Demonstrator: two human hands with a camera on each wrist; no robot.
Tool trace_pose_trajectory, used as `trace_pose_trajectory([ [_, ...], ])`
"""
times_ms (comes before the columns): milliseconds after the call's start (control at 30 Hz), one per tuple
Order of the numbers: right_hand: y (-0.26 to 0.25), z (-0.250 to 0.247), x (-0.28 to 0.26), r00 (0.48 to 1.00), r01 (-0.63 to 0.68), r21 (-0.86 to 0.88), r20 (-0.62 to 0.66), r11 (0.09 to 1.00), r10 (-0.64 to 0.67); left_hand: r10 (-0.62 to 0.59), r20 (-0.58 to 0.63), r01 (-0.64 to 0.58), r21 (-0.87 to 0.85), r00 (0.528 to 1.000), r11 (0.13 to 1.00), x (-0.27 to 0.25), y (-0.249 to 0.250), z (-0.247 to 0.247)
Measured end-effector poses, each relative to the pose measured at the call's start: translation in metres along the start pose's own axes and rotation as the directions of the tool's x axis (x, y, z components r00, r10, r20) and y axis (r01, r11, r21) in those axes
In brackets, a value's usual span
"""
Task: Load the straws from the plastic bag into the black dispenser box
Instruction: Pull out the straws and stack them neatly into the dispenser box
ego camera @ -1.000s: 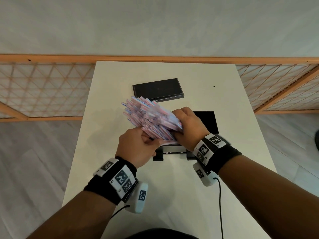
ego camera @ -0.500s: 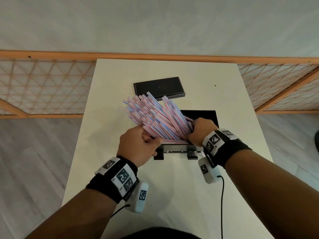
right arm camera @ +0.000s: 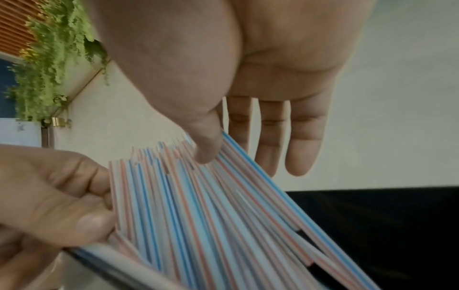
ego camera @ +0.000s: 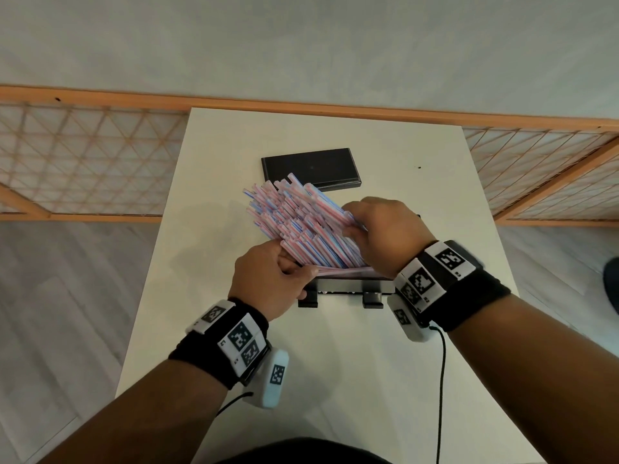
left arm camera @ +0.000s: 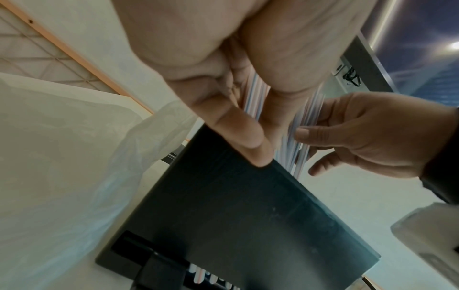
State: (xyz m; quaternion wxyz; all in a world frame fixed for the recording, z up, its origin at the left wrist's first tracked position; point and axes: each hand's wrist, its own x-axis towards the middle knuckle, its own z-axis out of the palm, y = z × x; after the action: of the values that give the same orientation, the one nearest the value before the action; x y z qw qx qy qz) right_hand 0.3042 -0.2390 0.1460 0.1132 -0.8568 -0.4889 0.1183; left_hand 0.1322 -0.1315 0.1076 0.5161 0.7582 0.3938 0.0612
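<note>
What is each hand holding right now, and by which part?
Left hand grips the straws at their near ends. Right hand rests open against the bundle's side.

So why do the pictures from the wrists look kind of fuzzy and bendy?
Head view: sharp, though the wide lens bows the wooden rail and only the right hand is slightly smeared. Left wrist view: the straws streak with motion, and the left hand looms soft and huge. Right wrist view: the straws are soft throughout, and the right hand bulges close to the lens.

No readable text, labels, numbers — only square coded markers on wristbands (ego camera: 432, 274).
</note>
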Motion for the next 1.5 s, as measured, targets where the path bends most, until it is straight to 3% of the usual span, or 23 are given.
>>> trace_pose_trajectory([
  [67,0.004,0.002,0.001,1.000,-0.016,-0.018,0.011,1.000,0.016,-0.007,-0.003,0.007,-0.001,1.000,1.000,0.000,0.000,0.000],
  [167,0.019,0.009,-0.002,0.985,-0.158,-0.021,0.062,0.987,0.159,-0.024,-0.007,0.023,-0.029,1.000,0.999,-0.002,0.001,0.000],
  [300,0.034,0.015,-0.018,0.957,-0.288,0.003,-0.029,0.958,0.288,-0.043,0.011,0.044,-0.078,0.999,0.996,-0.005,-0.001,-0.003],
  [467,0.034,0.035,-0.037,0.963,-0.152,0.088,0.237,0.984,0.128,-0.076,-0.077,0.065,-0.143,0.994,0.988,-0.002,-0.008,-0.006],
  [533,0.035,0.037,-0.036,0.965,-0.134,0.111,0.239,0.985,0.105,-0.026,-0.107,0.019,-0.065,0.994,0.998,0.000,-0.006,-0.005],
  [667,0.036,0.041,-0.032,0.948,-0.217,0.067,0.252,0.974,0.194,0.059,-0.091,-0.051,0.088,0.994,0.995,0.000,-0.005,-0.002],
  [767,0.034,0.042,-0.029,0.936,-0.271,0.080,0.255,0.959,0.243,0.054,-0.085,-0.038,0.176,0.995,0.984,0.000,-0.002,-0.004],
  [867,0.033,0.042,-0.027,0.954,-0.256,0.158,0.200,0.954,0.223,0.037,0.000,-0.037,0.179,0.999,0.983,-0.003,0.002,-0.005],
  [1067,0.038,0.044,-0.024,0.949,-0.316,0.225,0.091,0.922,0.303,0.179,0.015,-0.176,0.290,0.984,0.941,-0.002,-0.002,0.001],
  [1133,0.042,0.042,-0.022,0.931,-0.355,0.200,-0.011,0.913,0.365,0.303,-0.011,-0.285,0.314,0.953,0.906,-0.003,-0.003,0.002],
  [1200,0.044,0.039,-0.017,0.899,-0.436,0.127,0.006,0.891,0.439,0.401,0.053,-0.394,0.340,0.915,0.854,-0.003,-0.004,0.004],
  [1267,0.043,0.040,-0.012,0.881,-0.469,0.050,0.105,0.882,0.462,0.351,0.229,-0.417,0.427,0.908,0.802,-0.003,-0.005,0.008],
  [1333,0.040,0.044,-0.008,0.910,-0.397,0.029,0.144,0.917,0.389,0.251,0.313,-0.384,0.503,0.916,0.774,-0.001,-0.007,0.009],
  [1433,0.037,0.045,-0.006,0.955,-0.289,0.065,0.090,0.955,0.282,0.206,0.304,-0.338,0.489,0.930,0.804,0.001,-0.004,0.007],
  [1500,0.037,0.043,-0.008,0.964,-0.263,0.107,0.073,0.959,0.257,0.110,0.222,-0.179,0.322,0.969,0.930,-0.001,0.001,0.005],
])
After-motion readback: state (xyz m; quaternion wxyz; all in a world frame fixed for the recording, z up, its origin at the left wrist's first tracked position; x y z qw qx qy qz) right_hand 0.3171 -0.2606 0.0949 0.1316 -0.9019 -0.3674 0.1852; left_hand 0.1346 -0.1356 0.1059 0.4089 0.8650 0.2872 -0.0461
